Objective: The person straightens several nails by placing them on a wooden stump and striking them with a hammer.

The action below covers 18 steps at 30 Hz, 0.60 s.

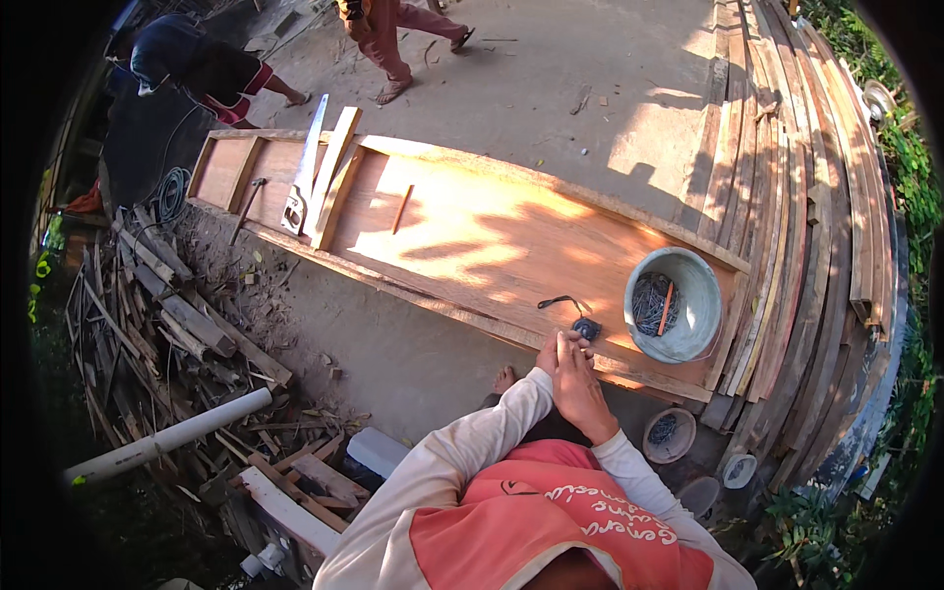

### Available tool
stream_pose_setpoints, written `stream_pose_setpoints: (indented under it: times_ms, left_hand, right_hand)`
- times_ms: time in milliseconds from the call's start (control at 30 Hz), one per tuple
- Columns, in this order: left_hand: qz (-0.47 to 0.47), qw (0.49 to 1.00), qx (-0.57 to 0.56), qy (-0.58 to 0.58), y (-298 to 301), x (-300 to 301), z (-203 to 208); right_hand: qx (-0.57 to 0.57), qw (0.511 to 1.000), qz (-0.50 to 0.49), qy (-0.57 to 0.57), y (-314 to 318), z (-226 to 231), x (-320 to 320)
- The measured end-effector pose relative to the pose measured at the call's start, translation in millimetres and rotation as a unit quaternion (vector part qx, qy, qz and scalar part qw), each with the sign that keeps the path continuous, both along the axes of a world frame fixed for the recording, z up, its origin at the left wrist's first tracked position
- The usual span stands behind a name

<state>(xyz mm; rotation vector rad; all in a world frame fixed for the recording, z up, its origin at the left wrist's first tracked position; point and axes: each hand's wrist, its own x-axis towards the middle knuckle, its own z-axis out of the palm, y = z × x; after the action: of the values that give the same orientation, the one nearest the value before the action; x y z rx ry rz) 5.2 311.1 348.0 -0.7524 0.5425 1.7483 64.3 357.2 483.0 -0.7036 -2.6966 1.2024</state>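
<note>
My left hand [547,355] and my right hand [580,388] meet at the near edge of a long wooden panel framed with battens [472,251]. The fingers of both are drawn together, and whatever lies between them is too small or hidden to name. Just beyond the fingertips rests a dark tape measure [587,327] with a black strap. To the right, a grey bucket [700,324] stands on the panel, holding nails [649,298] and an orange stick [667,307]. A thin wooden stick [402,209] lies farther left on the panel.
A handsaw [309,162] and a hammer [246,210] lie across the panel's far left part. Long planks [787,236] are stacked at right. Scrap wood [187,324] and a white pipe [172,436] lie at left. Small tubs [669,436] stand nearby; two people [197,64] [388,39] are beyond.
</note>
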Motion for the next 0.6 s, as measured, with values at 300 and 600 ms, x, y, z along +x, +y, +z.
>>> stream_pose_setpoints:
  times_ms: [300,600]
  left_hand:
    - [0.032,0.998,-0.055,0.012,25.8,-40.0,22.0]
    - [0.060,0.958,-0.242,0.139,-57.0,-140.1,19.3]
  right_hand:
    - [0.103,0.949,-0.186,-0.234,241.1,-87.8,69.4]
    - [0.174,0.918,-0.192,-0.299,267.5,-201.3,76.0]
